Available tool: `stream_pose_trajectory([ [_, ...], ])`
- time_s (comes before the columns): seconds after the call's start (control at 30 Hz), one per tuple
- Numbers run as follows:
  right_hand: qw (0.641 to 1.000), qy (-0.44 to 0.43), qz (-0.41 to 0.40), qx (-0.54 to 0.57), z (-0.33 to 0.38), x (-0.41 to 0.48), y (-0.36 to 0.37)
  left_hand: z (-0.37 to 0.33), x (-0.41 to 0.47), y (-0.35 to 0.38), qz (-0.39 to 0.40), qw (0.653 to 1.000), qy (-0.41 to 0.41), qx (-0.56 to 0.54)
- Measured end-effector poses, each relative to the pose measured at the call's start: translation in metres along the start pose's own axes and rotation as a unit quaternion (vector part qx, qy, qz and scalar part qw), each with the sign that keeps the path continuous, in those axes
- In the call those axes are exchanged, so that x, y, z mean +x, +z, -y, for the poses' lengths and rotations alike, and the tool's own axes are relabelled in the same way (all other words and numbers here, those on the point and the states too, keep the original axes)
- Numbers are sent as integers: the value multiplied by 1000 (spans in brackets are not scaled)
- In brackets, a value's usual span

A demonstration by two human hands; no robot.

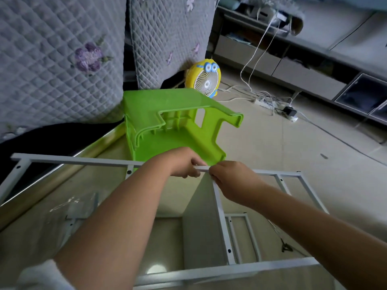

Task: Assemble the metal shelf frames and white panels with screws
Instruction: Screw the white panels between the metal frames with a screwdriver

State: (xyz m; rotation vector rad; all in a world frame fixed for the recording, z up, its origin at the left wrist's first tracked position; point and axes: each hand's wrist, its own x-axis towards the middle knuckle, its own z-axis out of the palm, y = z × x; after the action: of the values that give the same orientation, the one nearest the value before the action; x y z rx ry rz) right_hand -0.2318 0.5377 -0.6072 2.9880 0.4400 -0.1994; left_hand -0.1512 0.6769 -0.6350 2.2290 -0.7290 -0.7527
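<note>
Looking down over the near rail (230, 270) of a white metal shelf frame (312, 193), with a white panel (201, 227) standing on edge just beyond. Reaching forward with both arms to the far rail (83, 160), lying crosswise, left to right. Gripping that rail with the left hand (184, 164), fingers curled round it from above. Pinching the same rail just beside it with the right hand (228, 176), fingertips closed at the joint above the panel's top edge; any screw there too small to tell. Meeting almost knuckle to knuckle, neither hand nearer. Farther off, facing a green plastic stool (178, 130) tipped on its side and a yellow fan (206, 79).
</note>
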Motion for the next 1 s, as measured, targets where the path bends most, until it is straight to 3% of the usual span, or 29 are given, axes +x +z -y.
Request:
stream_pose_trajectory([
  [0.37,998,-11,39,-57,2,6,-10,-5,-2,1,-11,1000,-26,3],
  [0.7,997,-10,61,-46,0,18,-17,-5,-8,2,-50,998,-45,21],
  [0.87,999,8,31,5,-4,13,-10,-2,-6,4,-65,997,-39,31],
  [1.0,999,-35,39,-2,-8,5,-8,-2,-9,5,-84,993,-38,77],
])
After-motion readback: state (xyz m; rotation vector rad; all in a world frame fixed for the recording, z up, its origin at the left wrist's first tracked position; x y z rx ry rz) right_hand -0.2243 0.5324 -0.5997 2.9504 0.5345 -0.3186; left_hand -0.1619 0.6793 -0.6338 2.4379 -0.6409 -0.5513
